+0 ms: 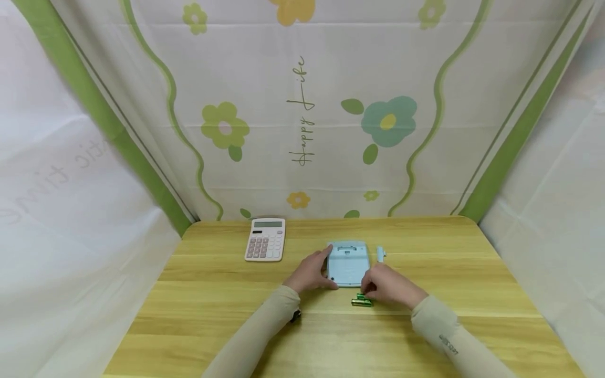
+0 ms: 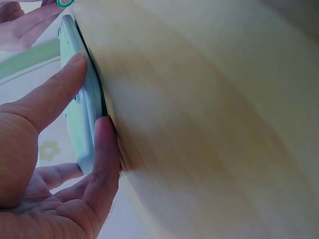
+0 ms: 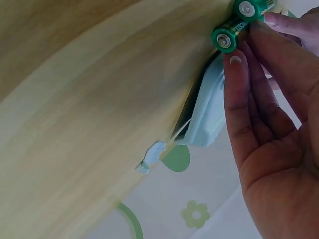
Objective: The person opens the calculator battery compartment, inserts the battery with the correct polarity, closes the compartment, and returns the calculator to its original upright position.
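A light blue calculator (image 1: 348, 268) lies back side up on the table, with its battery compartment (image 1: 347, 249) uncovered near the far end. My left hand (image 1: 312, 270) holds its left side, thumb at the near corner and fingers along the edge. Just off the near right corner, my right hand (image 1: 392, 285) pinches a green AA battery (image 3: 225, 40) between thumb and fingertips. A second green battery (image 1: 361, 303) lies right beside it, on the side nearer to me. The small blue battery cover (image 1: 380, 254) lies to the right of the calculator.
A white and pink calculator (image 1: 266, 240) lies keys up at the back left of the wooden table (image 1: 208, 315). A printed cloth (image 1: 302, 68) hangs behind the table's far edge, with more cloth at both sides.
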`<state>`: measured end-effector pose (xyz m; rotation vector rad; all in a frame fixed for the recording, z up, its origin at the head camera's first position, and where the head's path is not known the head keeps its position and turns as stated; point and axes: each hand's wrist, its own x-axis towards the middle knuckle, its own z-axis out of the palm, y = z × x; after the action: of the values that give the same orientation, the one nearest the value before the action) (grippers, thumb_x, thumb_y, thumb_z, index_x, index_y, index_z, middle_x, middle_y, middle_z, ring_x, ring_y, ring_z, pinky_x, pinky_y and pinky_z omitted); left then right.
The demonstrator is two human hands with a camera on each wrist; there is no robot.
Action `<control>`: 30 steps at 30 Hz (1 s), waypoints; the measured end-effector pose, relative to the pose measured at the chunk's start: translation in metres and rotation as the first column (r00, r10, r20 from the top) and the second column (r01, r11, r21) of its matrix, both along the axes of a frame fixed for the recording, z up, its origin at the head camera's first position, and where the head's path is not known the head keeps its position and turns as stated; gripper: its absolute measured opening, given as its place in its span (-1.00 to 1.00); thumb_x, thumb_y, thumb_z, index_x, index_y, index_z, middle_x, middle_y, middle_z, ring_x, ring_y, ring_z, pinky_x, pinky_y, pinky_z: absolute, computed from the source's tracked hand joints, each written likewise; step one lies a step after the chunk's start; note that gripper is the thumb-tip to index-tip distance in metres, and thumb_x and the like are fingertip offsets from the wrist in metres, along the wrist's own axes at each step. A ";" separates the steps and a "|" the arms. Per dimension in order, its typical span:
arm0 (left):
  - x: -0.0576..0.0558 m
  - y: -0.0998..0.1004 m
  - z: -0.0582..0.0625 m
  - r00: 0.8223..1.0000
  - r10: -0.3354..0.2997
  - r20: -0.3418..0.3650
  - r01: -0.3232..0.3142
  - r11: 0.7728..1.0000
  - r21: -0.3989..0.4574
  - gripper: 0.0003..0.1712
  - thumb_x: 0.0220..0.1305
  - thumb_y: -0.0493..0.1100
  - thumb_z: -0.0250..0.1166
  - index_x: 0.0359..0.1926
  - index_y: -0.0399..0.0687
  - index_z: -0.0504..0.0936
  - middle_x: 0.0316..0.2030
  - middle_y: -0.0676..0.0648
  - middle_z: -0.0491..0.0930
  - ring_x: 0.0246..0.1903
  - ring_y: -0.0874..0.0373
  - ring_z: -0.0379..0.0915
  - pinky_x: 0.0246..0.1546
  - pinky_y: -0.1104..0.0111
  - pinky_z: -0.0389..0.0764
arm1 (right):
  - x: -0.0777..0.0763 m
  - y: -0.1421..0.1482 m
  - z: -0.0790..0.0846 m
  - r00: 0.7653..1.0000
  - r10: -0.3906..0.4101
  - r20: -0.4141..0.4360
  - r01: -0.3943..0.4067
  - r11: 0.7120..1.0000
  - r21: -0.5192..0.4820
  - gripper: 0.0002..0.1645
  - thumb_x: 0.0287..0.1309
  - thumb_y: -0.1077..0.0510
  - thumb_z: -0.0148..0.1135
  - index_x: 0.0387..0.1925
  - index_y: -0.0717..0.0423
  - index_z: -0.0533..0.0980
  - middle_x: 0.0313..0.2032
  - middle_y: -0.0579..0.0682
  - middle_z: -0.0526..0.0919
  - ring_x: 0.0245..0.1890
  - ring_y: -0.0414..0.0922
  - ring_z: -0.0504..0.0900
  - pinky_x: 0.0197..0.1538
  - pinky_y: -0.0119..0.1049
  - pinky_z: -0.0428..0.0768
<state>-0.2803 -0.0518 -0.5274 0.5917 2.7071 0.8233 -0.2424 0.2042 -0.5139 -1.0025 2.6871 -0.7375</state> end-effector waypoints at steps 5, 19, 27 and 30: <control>0.000 0.000 0.000 1.000 0.000 0.001 0.000 1.000 0.013 0.33 0.01 0.06 0.67 0.66 0.03 0.05 0.43 -0.20 0.40 0.28 0.03 0.43 0.40 0.14 0.47 | 0.000 0.000 -0.002 0.999 0.006 -0.046 -0.005 1.000 0.023 -0.88 0.06 0.29 0.56 -0.41 0.00 0.80 -0.43 -0.20 0.75 -0.45 -0.41 0.54 -0.34 -0.46 0.60; -0.001 0.000 -0.005 1.000 0.009 0.012 -0.009 1.000 0.017 0.33 0.01 0.04 0.68 0.66 0.03 0.05 0.46 -0.19 0.37 0.35 0.01 0.39 0.44 0.14 0.42 | 0.005 -0.007 -0.005 0.949 0.087 -0.304 -0.041 0.987 0.153 -0.78 -0.02 0.28 0.59 -0.59 -0.04 0.70 -0.59 -0.29 0.61 -0.55 -0.37 0.41 -0.40 -0.42 0.54; 0.000 0.000 -0.001 1.000 0.000 -0.008 0.000 1.000 0.019 0.33 0.00 0.04 0.68 0.66 -0.02 0.06 0.45 -0.22 0.38 0.35 -0.01 0.41 0.43 0.14 0.44 | 0.010 -0.014 0.001 0.937 0.077 -0.342 -0.005 0.978 0.207 -0.75 0.05 0.25 0.56 -0.60 -0.01 0.64 -0.60 -0.22 0.56 -0.59 -0.34 0.36 -0.45 -0.40 0.50; 0.000 0.001 0.000 1.000 -0.003 -0.010 0.003 1.000 0.011 0.33 0.01 0.05 0.67 0.66 -0.03 0.05 0.45 -0.22 0.38 0.35 -0.02 0.41 0.42 0.13 0.44 | 0.010 -0.015 0.000 0.933 0.066 -0.353 0.028 0.967 0.255 -0.78 0.08 0.25 0.54 -0.54 0.02 0.63 -0.57 -0.19 0.57 -0.58 -0.30 0.41 -0.45 -0.36 0.52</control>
<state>-0.2800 -0.0507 -0.5278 0.6034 2.7117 0.8374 -0.2320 0.1891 -0.5138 -1.1902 2.9682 -0.2013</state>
